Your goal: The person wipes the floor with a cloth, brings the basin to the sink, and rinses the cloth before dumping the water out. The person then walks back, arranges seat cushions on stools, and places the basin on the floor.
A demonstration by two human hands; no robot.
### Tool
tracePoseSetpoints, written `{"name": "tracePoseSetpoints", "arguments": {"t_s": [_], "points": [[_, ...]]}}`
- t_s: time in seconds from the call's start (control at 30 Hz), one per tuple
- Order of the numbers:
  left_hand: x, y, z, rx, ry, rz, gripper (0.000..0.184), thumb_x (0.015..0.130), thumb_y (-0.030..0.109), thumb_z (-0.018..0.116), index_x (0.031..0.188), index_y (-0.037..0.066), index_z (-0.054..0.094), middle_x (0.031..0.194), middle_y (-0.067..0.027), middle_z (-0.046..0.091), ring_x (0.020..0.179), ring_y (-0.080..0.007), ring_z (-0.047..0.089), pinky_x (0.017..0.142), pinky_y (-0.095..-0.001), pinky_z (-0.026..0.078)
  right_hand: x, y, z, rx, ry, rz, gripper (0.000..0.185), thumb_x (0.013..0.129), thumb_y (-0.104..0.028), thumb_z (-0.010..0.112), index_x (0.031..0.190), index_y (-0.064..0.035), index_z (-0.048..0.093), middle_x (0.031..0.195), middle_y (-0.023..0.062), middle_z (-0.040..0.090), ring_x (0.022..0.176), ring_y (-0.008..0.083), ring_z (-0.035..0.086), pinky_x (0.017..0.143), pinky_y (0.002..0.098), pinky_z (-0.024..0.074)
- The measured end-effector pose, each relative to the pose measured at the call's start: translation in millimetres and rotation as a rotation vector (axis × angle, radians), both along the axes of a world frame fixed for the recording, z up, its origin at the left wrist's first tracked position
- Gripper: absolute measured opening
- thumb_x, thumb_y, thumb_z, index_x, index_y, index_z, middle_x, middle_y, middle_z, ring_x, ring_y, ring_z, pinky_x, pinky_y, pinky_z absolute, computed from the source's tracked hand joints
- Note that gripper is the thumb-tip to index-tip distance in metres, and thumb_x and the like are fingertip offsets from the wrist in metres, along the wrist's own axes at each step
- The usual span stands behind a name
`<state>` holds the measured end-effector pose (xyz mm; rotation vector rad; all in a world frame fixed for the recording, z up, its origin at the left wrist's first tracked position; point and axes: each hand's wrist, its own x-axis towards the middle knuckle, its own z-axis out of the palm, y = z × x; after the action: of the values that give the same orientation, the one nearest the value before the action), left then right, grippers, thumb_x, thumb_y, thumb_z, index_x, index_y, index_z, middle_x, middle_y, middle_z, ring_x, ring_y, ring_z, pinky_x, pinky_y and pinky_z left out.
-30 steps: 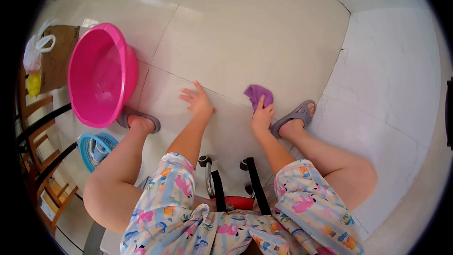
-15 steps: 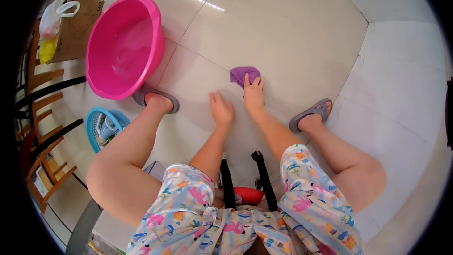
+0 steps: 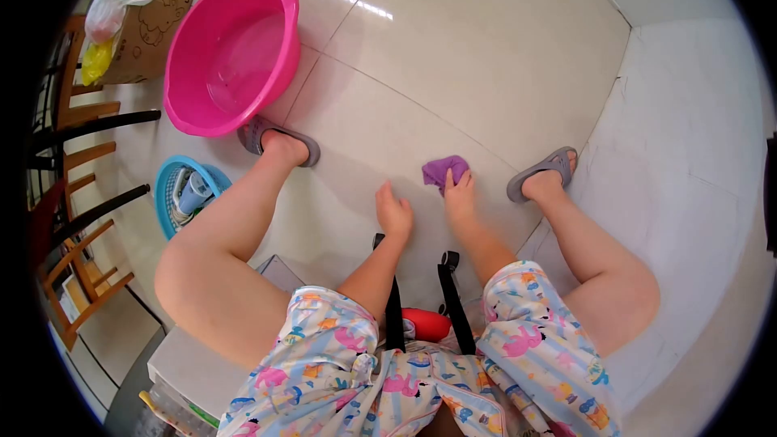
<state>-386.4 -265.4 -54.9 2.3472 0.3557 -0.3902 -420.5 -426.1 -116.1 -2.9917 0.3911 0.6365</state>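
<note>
A crumpled purple cloth [image 3: 442, 171] lies on the tiled floor [image 3: 388, 133] between the two slippered feet. The fingers of my right hand [image 3: 461, 197] are on its near edge, gripping it against the tiles. To the left and slightly nearer to me, my left hand [image 3: 395, 214] holds nothing. Its fingers point forward with a small gap between them, low over the floor; whether they touch it I cannot tell.
A big pink basin [image 3: 279, 73] stands at the far left, touching or close to the left slipper [image 3: 303, 146]. Nearer is a blue basket [image 3: 167, 202] with items inside. A cardboard box [image 3: 154, 32] and wooden chairs [image 3: 89, 113] line the left; a white wall [image 3: 672, 154] bounds the right.
My right hand has drawn the purple cloth back toward me and a little to the right. My left hand has also come nearer, staying free. The camera view has shifted slightly.
</note>
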Motion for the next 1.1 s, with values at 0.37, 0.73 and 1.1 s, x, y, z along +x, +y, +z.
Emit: {"name": "tracePoseSetpoints", "arguments": {"t_s": [0.37,0.73,1.1], "points": [[-31,20,-51,-0.347,0.195,0.223,0.044,0.087,0.015,0.056,0.129,0.001,0.048,0.115,-0.0173,0.057,0.096,-0.0249,0.059,0.079,-0.0359,0.048,37,17,45,1.486,-0.039,-1.333,0.038,0.091,-0.01,0.052,0.129,-0.009,0.051,0.117,0.0131,0.06,0.101,0.0308,0.061,0.084,0.0517,0.0511],[20,34,11,-1.356,0.796,0.378,0.06,0.089,0.039,0.06,0.133,0.002,0.045,0.119,-0.0122,0.059,0.105,-0.0234,0.059,0.088,-0.0375,0.049,-1,8,67,1.851,0.394,-1.362,0.039,0.097,-0.027,0.042,0.127,-0.0046,0.049,0.122,0.0103,0.058,0.109,0.0273,0.058,0.095,0.0493,0.0449],[-13,5,-8,-0.646,0.316,0.232,0.026,0.08,-0.001,0.057,0.104,-0.001,0.066,0.1,-0.0118,0.068,0.087,-0.0207,0.065,0.078,-0.0314,0.051,-34,109,22,0.926,-0.545,-0.938,0.043,0.085,-0.02,0.063,0.121,-0.0004,0.051,0.12,0.0187,0.053,0.113,0.0328,0.05,0.099,0.0403,0.0387]]}}
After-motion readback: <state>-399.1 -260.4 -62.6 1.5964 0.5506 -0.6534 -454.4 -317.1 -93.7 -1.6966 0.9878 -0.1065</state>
